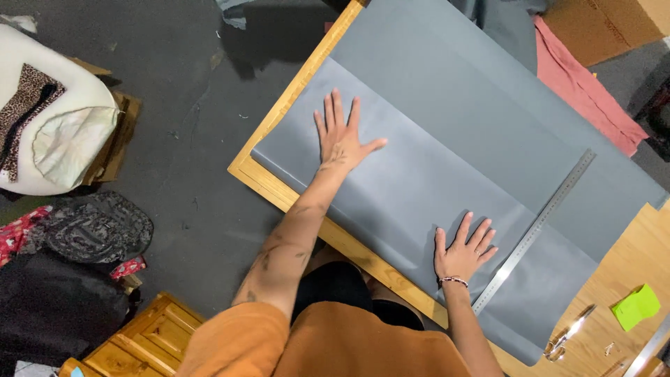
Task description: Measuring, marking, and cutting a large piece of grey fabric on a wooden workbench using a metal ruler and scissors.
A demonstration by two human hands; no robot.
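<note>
A large grey sheet of fabric (447,132) lies folded over on a wooden table (279,188). My left hand (340,134) presses flat on the folded layer near its left end, fingers spread. Nearer my body, my right hand (463,250) also rests flat with fingers apart, a bracelet on its wrist. A long metal ruler (537,229) lies diagonally on the fabric just right of my right hand. Neither hand holds anything.
Scissors (569,334) and a green paper note (636,306) lie on the table's bare right corner. Pink cloth (590,91) and a cardboard box (604,24) sit beyond the table. Bags, a white cushion (52,112) and a wooden cabinet (143,342) stand on the dark floor at left.
</note>
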